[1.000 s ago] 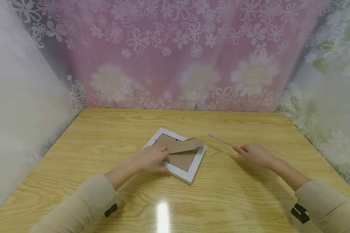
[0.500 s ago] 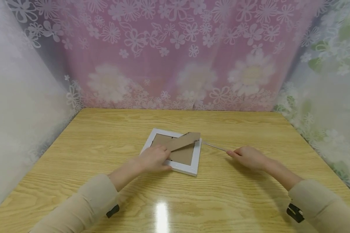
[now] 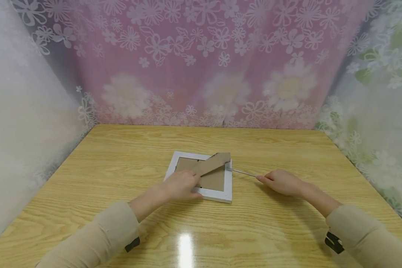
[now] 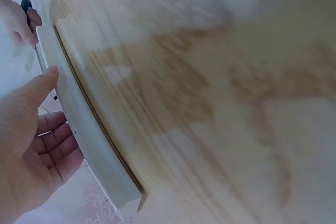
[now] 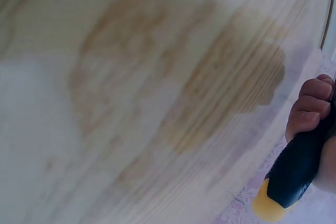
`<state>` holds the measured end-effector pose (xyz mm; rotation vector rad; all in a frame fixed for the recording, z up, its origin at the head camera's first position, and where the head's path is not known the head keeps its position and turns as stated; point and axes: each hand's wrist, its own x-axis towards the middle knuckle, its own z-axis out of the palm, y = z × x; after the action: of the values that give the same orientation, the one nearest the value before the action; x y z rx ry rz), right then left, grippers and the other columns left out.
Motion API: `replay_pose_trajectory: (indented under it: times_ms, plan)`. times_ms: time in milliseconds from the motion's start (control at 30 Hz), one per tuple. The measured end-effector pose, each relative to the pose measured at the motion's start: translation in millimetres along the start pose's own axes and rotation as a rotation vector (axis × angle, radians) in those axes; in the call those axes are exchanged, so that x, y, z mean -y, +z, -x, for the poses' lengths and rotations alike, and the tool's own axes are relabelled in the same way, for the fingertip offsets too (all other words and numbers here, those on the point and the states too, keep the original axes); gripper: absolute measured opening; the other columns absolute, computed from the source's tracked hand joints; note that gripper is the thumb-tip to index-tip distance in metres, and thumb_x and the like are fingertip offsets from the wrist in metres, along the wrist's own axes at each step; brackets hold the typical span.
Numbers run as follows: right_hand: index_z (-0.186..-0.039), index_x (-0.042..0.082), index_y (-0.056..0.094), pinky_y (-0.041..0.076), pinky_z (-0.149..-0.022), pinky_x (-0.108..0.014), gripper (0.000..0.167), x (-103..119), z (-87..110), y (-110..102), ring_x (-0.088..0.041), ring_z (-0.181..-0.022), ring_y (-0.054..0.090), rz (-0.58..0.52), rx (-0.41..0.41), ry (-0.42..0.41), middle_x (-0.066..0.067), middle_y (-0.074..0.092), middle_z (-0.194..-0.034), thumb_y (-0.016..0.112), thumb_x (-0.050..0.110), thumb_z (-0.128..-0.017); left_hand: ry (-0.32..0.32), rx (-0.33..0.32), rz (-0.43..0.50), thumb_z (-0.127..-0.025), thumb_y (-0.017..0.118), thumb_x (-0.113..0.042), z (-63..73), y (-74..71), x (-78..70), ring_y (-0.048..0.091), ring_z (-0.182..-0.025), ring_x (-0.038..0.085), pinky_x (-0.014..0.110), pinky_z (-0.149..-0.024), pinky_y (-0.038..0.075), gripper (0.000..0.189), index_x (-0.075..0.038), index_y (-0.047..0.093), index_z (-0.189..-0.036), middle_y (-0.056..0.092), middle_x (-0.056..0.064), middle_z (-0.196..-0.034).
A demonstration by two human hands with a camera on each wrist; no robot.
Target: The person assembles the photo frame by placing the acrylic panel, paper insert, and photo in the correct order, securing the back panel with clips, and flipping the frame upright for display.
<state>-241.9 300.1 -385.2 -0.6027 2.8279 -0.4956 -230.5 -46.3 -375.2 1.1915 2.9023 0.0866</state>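
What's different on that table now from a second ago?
The white frame has turned counterclockwise, lying squarer to the table. The right hand has moved left, bringing the tip of the screwdriver from clear of the frame to its right border. Nothing was taken up or let go; the left hand still holds the frame.

Floral curtains (image 3: 194, 70) around three sides of a table (image 3: 87, 178) mark an indoor nook.

The glossy wood-grain table (image 3: 254, 230) bears 1 white picture frame (image 3: 228, 182) — back side up.
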Motion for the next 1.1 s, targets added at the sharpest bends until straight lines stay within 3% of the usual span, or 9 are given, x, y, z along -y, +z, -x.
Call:
replay_pose_trajectory:
  times_ms: [133,267,367,433,600,833,1100]
  plan:
    - [-0.062,0.016,0.051,0.029,-0.052,-0.026,0.048,-1.3,-2.8,0.0,-0.008,-0.050,0.026,0.023,0.000,-0.008,0.008,0.027,-0.053,0.037,0.045,-0.098,0.021,-0.057,-0.010,-0.079,0.069,-0.048,5.5,1.4,4.7,0.046,-0.068,0.012,0.025,-0.055,0.042,0.038,-0.012,0.061,-0.084,0.048,-0.005,-0.077]
    - [-0.061,0.017,0.050,0.031,-0.054,-0.026,0.049,-2.5,-5.0,1.2,-0.008,-0.050,0.027,0.038,-0.004,-0.020,0.009,0.028,-0.053,0.037,0.047,-0.098,0.059,-0.112,-0.040,-0.078,0.070,-0.048,13.2,2.9,14.1,0.054,-0.084,0.017,0.030,-0.071,0.049,0.046,-0.007,0.064,-0.098,0.056,0.003,-0.094]
    - [-0.060,0.017,0.049,0.031,-0.053,-0.026,0.050,-2.7,-6.2,2.0,-0.008,-0.050,0.027,0.041,-0.003,-0.022,0.009,0.028,-0.053,0.037,0.048,-0.097,0.090,-0.103,-0.051,-0.080,0.069,-0.046,17.2,3.5,19.8,0.054,-0.100,0.023,0.035,-0.085,0.047,0.054,-0.002,0.062,-0.111,0.056,0.009,-0.110]
    - [-0.061,0.018,0.051,0.032,-0.054,-0.027,0.050,-2.8,-6.6,2.2,-0.008,-0.050,0.029,0.050,-0.003,-0.022,0.009,0.029,-0.054,0.037,0.048,-0.097,0.108,-0.085,-0.054,-0.082,0.068,-0.044,19.0,4.0,21.8,0.053,-0.104,0.025,0.037,-0.088,0.047,0.056,0.000,0.060,-0.115,0.055,0.011,-0.115]
    - [-0.063,0.018,0.054,0.034,-0.057,-0.028,0.048,-1.4,-7.2,3.3,-0.008,-0.050,0.031,0.067,-0.016,-0.039,0.009,0.029,-0.053,0.037,0.046,-0.098,0.115,-0.065,-0.051,-0.083,0.068,-0.039,20.5,5.4,22.9,0.054,-0.106,0.026,0.036,-0.089,0.047,0.055,0.003,0.058,-0.119,0.055,0.012,-0.116]
    - [-0.057,0.019,0.043,0.033,-0.053,-0.025,0.048,-0.1,-7.2,6.9,-0.007,-0.049,0.025,0.046,-0.011,-0.040,0.010,0.027,-0.052,0.037,0.044,-0.099,0.111,-0.063,-0.040,-0.084,0.069,-0.033,22.2,5.0,22.5,0.052,-0.113,0.032,0.038,-0.093,0.045,0.048,0.001,0.061,-0.116,0.055,0.018,-0.124]
    - [-0.059,0.018,0.047,0.035,-0.057,-0.028,0.049,-0.4,-8.1,8.6,-0.007,-0.049,0.026,0.039,0.006,-0.031,0.009,0.027,-0.053,0.036,0.043,-0.099,0.138,-0.062,-0.073,-0.082,0.071,-0.028,21.8,5.1,23.1,0.053,-0.113,0.031,0.038,-0.095,0.044,0.046,0.003,0.062,-0.114,0.058,0.019,-0.120]
